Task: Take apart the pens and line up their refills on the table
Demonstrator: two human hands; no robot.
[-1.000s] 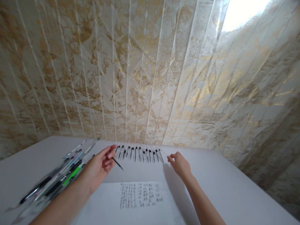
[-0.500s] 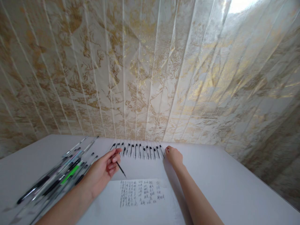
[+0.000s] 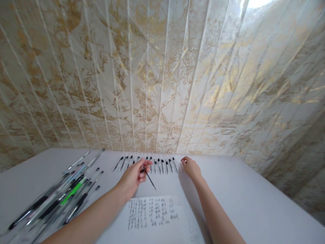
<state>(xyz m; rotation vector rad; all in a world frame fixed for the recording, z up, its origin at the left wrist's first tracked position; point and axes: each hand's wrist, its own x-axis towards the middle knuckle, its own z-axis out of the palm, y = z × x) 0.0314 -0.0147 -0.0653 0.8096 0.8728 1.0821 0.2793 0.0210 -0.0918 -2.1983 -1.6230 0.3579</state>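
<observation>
One slim black stick (image 3: 151, 182), much like a pen refill, is in the air between a dark-tipped row (image 3: 167, 163) and a handwritten sheet (image 3: 152, 213), its lower point slanting down toward the sheet. The left hand (image 3: 135, 174) has it by its upper part, thumb and fingers closed lightly round it and the palm partly turned up. Such a thin piece calls for a gentle pinch, firm enough that it does not swivel, with the point well off the paper so that it leaves no mark.

Just past the right end of the row is the right hand (image 3: 191, 168), fingers curled in with the tips close together; whether anything is between them, I cannot tell. Since the row's slender clear pieces lie close side by side, a low wrist or sleeve could nudge them askew, so small, unhurried movements from above seem best.

To the left, beside the left forearm, lies a loose spread of pens (image 3: 72, 193), one bright green. All rest on a white table (image 3: 228, 196) before a gold-patterned curtain (image 3: 152, 84).
</observation>
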